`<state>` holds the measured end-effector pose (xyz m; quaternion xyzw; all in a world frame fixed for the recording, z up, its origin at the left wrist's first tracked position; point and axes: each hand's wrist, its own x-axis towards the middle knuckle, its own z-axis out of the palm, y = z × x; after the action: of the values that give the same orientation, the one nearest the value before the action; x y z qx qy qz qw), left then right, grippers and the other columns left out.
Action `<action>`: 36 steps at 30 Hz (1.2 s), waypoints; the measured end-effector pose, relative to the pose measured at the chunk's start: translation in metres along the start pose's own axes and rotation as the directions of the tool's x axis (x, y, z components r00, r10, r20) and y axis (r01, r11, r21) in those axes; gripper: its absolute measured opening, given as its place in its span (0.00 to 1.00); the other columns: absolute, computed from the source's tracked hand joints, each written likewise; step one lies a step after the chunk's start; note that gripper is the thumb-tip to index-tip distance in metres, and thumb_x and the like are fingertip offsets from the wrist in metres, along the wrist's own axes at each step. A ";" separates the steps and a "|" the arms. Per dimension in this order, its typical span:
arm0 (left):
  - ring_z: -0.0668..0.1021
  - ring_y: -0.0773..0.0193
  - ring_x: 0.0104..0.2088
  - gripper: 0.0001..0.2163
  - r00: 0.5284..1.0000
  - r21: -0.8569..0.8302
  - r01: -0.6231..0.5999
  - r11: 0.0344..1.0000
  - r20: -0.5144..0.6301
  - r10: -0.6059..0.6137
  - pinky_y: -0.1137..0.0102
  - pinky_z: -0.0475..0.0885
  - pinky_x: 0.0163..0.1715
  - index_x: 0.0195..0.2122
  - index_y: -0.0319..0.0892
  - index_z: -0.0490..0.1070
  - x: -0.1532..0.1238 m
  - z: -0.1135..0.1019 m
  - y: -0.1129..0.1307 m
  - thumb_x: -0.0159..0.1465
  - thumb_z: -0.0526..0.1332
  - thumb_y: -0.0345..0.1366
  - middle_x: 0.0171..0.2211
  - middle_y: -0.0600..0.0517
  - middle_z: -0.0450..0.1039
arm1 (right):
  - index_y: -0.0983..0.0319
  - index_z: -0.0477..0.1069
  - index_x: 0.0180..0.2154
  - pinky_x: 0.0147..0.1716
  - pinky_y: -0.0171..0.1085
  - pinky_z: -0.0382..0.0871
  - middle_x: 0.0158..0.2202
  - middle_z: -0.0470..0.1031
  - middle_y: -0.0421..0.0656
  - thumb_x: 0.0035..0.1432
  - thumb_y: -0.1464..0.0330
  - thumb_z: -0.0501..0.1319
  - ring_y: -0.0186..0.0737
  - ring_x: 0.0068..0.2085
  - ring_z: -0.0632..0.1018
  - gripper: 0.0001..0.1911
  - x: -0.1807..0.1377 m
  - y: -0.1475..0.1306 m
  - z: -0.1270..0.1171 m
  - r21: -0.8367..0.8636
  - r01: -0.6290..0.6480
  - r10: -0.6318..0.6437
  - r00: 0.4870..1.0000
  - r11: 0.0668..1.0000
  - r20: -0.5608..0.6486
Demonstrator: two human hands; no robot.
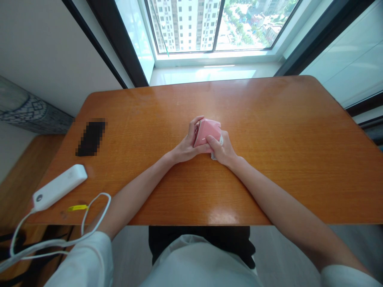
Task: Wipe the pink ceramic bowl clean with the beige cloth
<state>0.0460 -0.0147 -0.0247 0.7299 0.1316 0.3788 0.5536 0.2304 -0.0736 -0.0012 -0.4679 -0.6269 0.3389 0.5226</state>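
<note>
Gripping a pink packet (210,128) between left hand (188,148) and right hand (224,150), apparently manipulating it. Probably calling for steady pressure from both.

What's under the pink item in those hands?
At the edge of the pink item, beside the right hand, a bit of white material shows. The item, left hand and right hand cover whatever lies directly beneath.

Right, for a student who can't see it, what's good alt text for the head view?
A person's left hand and right hand together hold a small pink item over a wooden table. On the table's left lie a long white device and a pixelated black shape; beyond is a bright window.
</note>
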 end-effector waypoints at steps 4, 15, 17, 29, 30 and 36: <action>0.78 0.50 0.61 0.45 1.000 -0.010 0.010 1.000 0.001 -0.010 0.52 0.80 0.64 0.77 0.57 0.45 0.000 0.000 0.002 0.71 0.76 0.55 0.67 0.42 0.65 | 0.57 0.72 0.32 0.30 0.43 0.66 0.28 0.73 0.39 0.68 0.31 0.62 0.38 0.28 0.70 0.36 0.000 0.000 -0.002 -0.025 0.048 -0.048 0.999 0.999 0.009; 0.78 0.49 0.62 0.48 0.999 -0.049 0.039 0.998 0.000 -0.039 0.51 0.79 0.64 0.78 0.59 0.46 0.000 0.001 0.003 0.69 0.77 0.57 0.69 0.41 0.65 | 0.56 0.72 0.34 0.32 0.46 0.69 0.29 0.77 0.43 0.72 0.32 0.58 0.43 0.30 0.73 0.35 -0.001 0.008 -0.005 -0.133 0.175 -0.169 0.984 0.976 0.050; 0.78 0.49 0.61 0.48 0.999 -0.064 0.048 0.997 0.002 -0.048 0.51 0.79 0.64 0.78 0.59 0.46 0.000 0.001 0.002 0.68 0.77 0.58 0.69 0.41 0.66 | 0.56 0.73 0.34 0.34 0.47 0.72 0.30 0.78 0.44 0.72 0.32 0.57 0.44 0.30 0.74 0.35 -0.001 0.009 -0.005 -0.146 0.184 -0.177 0.983 0.972 0.056; 0.79 0.43 0.67 0.55 0.997 -0.122 0.072 0.990 -0.027 -0.076 0.52 0.78 0.67 0.80 0.54 0.49 0.001 0.001 0.001 0.62 0.79 0.64 0.75 0.36 0.67 | 0.56 0.77 0.36 0.36 0.48 0.79 0.34 0.82 0.47 0.68 0.29 0.59 0.47 0.34 0.79 0.37 0.001 0.001 -0.009 -0.252 0.232 -0.207 0.971 0.940 0.124; 0.79 0.43 0.67 0.55 0.996 -0.120 0.078 0.990 -0.028 -0.082 0.52 0.78 0.66 0.80 0.53 0.49 0.001 0.000 0.001 0.62 0.79 0.64 0.75 0.36 0.67 | 0.56 0.77 0.37 0.36 0.48 0.78 0.35 0.83 0.47 0.67 0.30 0.60 0.46 0.34 0.79 0.36 0.001 0.001 -0.009 -0.267 0.243 -0.215 0.968 0.932 0.130; 0.80 0.45 0.63 0.55 0.995 -0.104 0.082 0.991 -0.053 -0.088 0.52 0.78 0.65 0.80 0.51 0.51 0.002 0.000 0.001 0.61 0.78 0.67 0.71 0.38 0.69 | 0.56 0.75 0.34 0.33 0.45 0.74 0.31 0.82 0.44 0.61 0.36 0.69 0.44 0.31 0.78 0.30 0.003 -0.003 -0.007 -0.337 0.326 -0.300 0.945 0.883 0.126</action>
<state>0.0471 -0.0146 -0.0228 0.6834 0.1591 0.3818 0.6016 0.2362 -0.0725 0.0036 -0.4346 -0.7628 0.1480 0.4554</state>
